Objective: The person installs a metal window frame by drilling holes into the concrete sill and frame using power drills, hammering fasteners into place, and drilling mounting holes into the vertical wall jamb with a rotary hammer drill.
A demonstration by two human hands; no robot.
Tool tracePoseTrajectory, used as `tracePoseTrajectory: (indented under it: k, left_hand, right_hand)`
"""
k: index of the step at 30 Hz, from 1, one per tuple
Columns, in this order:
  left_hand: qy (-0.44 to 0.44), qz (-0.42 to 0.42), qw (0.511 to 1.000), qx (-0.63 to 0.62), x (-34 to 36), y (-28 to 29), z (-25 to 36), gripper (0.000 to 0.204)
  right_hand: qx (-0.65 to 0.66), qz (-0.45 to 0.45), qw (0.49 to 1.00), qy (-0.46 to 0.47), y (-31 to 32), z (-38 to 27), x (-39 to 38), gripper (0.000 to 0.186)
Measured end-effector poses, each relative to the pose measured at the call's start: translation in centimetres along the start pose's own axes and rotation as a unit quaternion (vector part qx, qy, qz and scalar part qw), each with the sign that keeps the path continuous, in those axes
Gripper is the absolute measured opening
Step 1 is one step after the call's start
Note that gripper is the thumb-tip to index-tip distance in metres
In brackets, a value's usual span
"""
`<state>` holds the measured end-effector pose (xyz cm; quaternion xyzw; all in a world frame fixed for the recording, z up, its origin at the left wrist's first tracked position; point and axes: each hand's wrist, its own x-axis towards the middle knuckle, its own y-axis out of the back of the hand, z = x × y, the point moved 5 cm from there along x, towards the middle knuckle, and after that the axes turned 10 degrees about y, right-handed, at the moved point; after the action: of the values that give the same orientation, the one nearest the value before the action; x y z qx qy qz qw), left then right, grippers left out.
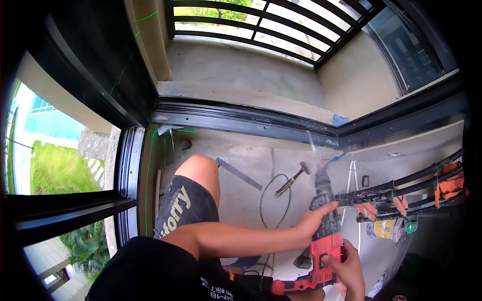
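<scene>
A red and black rotary hammer drill [326, 246] points away from me, toward the black window frame [241, 121]. Its long bit [312, 143] reaches the frame's lower rail near the right corner and looks blurred. Whether the tip is inside the rail I cannot tell. My left hand [317, 219] is wrapped round the front of the drill, behind its black chuck [324, 183]. Lower down, my right hand [347, 267] grips the rear, with fingers by the trigger. Pale dust hangs around the chuck.
On the grey floor lie a hammer [292, 179], a looped cable [266, 200] and a flat dark metal strip [240, 174]. At right stand black tripod-like legs [396, 180] with orange parts, a yellow-white can [380, 229] and a green-lit device [411, 227]. Green laser lines cross the left wall.
</scene>
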<state>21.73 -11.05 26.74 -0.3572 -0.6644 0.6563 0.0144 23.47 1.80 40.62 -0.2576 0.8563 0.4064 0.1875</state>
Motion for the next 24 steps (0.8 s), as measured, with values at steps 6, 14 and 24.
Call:
tracePoseTrajectory:
  k: [6, 14, 24]
  left_hand:
    - [-0.014, -0.083, 0.992, -0.091, -5.7, -2.1, 5.3, 0.044]
    - [-0.013, -0.162, 0.977, -0.141, -6.9, -2.5, 8.9, 0.05]
    - [-0.03, -0.193, 0.972, -0.13, -7.3, -4.0, 12.6, 0.072]
  right_hand:
    - [0.367, 0.144, 0.903, 0.173, -4.0, -1.3, -5.4, 0.087]
    - [0.282, 0.133, 0.942, 0.124, -5.3, -7.3, -4.9, 0.06]
    - [0.179, 0.115, 0.973, 0.094, -2.4, -15.9, -1.7, 0.024]
